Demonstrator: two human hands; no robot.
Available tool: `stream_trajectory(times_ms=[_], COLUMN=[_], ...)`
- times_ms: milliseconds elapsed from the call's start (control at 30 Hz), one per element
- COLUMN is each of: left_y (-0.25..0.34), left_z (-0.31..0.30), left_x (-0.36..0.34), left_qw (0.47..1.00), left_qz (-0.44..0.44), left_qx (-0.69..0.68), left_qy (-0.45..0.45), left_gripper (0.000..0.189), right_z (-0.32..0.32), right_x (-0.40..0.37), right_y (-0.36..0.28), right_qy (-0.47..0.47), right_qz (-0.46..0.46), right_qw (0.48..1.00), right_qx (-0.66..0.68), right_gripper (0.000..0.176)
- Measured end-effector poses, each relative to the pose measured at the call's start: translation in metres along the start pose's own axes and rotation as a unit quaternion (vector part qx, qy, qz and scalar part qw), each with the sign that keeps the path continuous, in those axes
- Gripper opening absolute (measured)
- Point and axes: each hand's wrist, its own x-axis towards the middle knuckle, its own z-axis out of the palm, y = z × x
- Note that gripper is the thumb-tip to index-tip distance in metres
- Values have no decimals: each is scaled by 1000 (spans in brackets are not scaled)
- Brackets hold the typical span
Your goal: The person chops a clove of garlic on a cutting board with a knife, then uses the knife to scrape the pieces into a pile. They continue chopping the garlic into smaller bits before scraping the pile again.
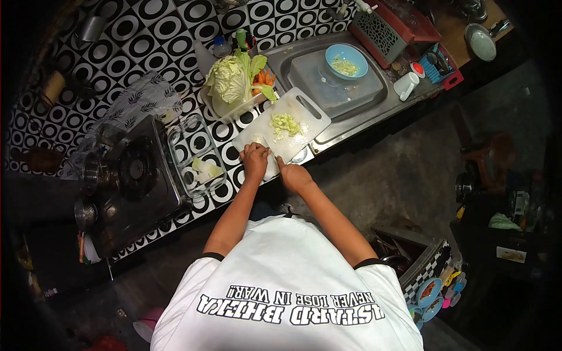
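A white cutting board lies at the counter's front edge. On its middle is a small heap of chopped pale-green cabbage. My left hand is on the board's near-left part, fingers curled down and closed; whatever lies beneath them is hidden. Close beside it, my right hand is wrapped round what looks like a knife, its handle covered by my fingers and little of the blade showing. A glass dish to the left contains a pale cabbage piece. Beyond the board, a whole cabbage sits with carrots in a plastic container.
Right of the board is a steel sink with an upturned grey tub and a blue bowl of chopped greens. A white jug stands at the sink's right. A gas stove occupies the left side.
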Motion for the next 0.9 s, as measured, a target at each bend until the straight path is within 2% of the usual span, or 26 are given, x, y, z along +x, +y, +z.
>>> stream_trajectory(times_ms=[167, 700, 900], left_y=[1, -3, -3], left_z=[0, 1, 0], left_x=[-1, 0, 1], left_qw=[1000, 1000, 1000], left_qz=[0, 3, 4], left_qx=[15, 23, 23], left_qy=[6, -4, -10], left_gripper=[9, 9, 9], right_z=[4, 16, 22], right_x=[-2, 1, 1], right_y=[-2, -5, -4], right_qy=[31, 11, 41], right_qz=[-3, 14, 8], right_qw=[999, 1000, 998], right_qx=[22, 14, 40], right_gripper=[62, 66, 66])
